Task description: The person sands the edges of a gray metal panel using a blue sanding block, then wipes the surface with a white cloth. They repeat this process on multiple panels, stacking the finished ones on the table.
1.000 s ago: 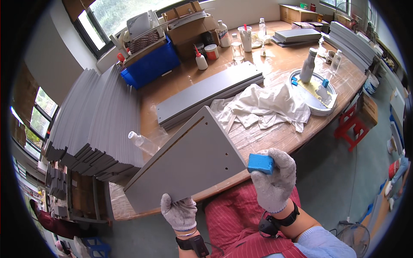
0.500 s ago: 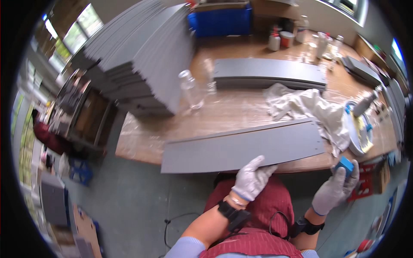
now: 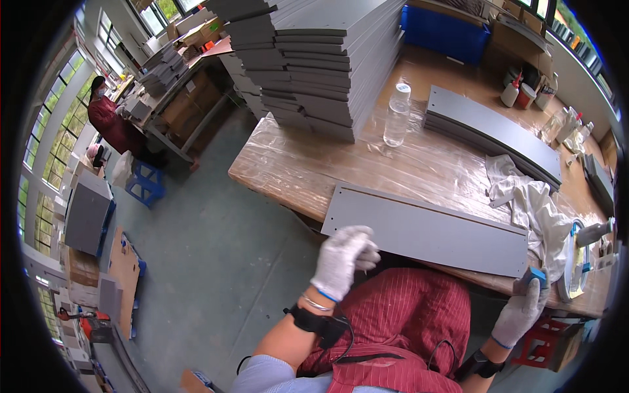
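A long grey panel (image 3: pixel 426 232) with a narrow groove along its far side and small holes at its ends lies along the near edge of the table. My left hand (image 3: pixel 344 261), in a white glove, is by the panel's near left corner. Its fingers are loosely bent and nothing shows in them; whether they touch the panel I cannot tell. At the panel's near right corner, my gloved right hand (image 3: pixel 522 311) grips a small blue block (image 3: pixel 538 275) between thumb and fingers.
Tall stacks of grey panels (image 3: pixel 314 78) stand at the far left of the film-covered table (image 3: pixel 288 160). Beyond the panel are a clear bottle (image 3: pixel 396 116), a lower panel stack (image 3: pixel 495 128), a white cloth (image 3: pixel 534 203) and several bottles. A person (image 3: pixel 108 121) works at another table.
My view has swung left. The panel now lies with its left end farther away. My left hand has shifted to the panel's left end; the right still holds the blue block, now close to the panel's corner.
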Motion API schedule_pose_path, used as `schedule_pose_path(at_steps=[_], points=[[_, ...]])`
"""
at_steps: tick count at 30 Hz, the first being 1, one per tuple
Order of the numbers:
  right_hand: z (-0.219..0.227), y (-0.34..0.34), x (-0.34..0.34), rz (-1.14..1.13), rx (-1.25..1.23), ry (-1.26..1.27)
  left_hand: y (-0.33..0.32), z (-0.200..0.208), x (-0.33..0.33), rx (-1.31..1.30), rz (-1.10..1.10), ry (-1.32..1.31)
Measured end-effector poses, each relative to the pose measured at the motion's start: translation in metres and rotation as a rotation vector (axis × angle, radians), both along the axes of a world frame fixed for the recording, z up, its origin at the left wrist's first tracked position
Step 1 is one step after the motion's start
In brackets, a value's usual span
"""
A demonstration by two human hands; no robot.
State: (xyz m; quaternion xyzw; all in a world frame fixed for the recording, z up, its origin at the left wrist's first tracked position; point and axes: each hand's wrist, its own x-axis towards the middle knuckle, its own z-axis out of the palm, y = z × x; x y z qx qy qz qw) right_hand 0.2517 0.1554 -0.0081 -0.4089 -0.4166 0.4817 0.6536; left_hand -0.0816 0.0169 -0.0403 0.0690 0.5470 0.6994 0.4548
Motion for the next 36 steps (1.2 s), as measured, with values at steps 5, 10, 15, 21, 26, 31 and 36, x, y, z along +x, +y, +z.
schedule_pose_path(at_steps=[5,10,15,21,26,31,36], points=[[-0.031,-0.01,-0.026,0.23,-0.373,0.156,-0.022,-0.051,-0.1,-0.243,0.306,0.452],[-0.058,0.007,-0.026,0.328,-0.489,0.305,-0.005,-0.042,-0.097,-0.388,0.013,0.427],[-0.061,0.015,-0.024,0.382,-0.428,0.376,-0.033,-0.022,-0.098,0.024,-0.232,-0.055],[-0.036,0.003,-0.016,0.215,-0.297,0.251,-0.065,-0.023,-0.064,0.273,-0.369,-0.18],[-0.01,0.023,0.001,0.432,-0.077,0.316,-0.081,0.013,-0.038,0.377,-0.27,-0.167],[0.025,0.016,-0.036,0.352,-0.074,0.206,-0.072,0.055,-0.011,0.368,-0.231,-0.134],[0.077,-0.083,-0.089,0.258,0.211,-0.332,-0.071,0.076,0.011,0.331,-0.215,0.014]])
